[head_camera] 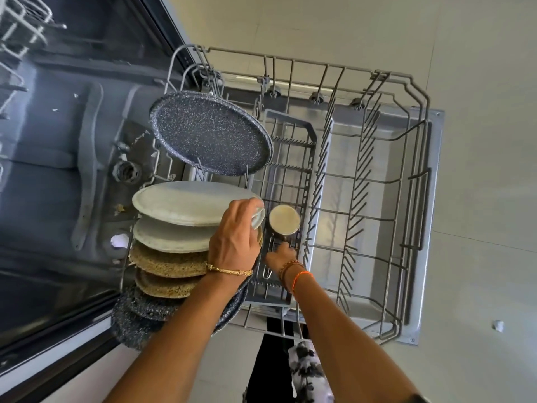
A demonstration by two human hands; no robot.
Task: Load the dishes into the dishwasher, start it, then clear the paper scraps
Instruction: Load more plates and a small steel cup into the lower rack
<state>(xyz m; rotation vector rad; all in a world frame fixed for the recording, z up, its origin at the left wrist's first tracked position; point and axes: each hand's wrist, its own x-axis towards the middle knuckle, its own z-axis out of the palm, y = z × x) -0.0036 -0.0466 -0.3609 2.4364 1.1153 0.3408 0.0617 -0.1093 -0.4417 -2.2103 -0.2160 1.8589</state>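
Note:
The dishwasher's lower rack (386, 135) is pulled out over the open door. Along its left side stand several plates on edge: a dark speckled plate (209, 132) at the far end, two pale grey plates (186, 202), two tan speckled plates (165, 264) and dark speckled ones (139, 312) nearest me. My left hand (235, 237) grips the right rim of the pale grey plates. My right hand (280, 254) holds a brown cup (284, 221), upside down, inside the grey cutlery basket (293, 175) in the rack's middle.
The open dishwasher tub (58, 170) lies to the left, with part of the upper rack (20, 27) at the top left. The rack's right half holds only bare tines. A small white paper scrap (498, 325) lies on the pale floor at the right.

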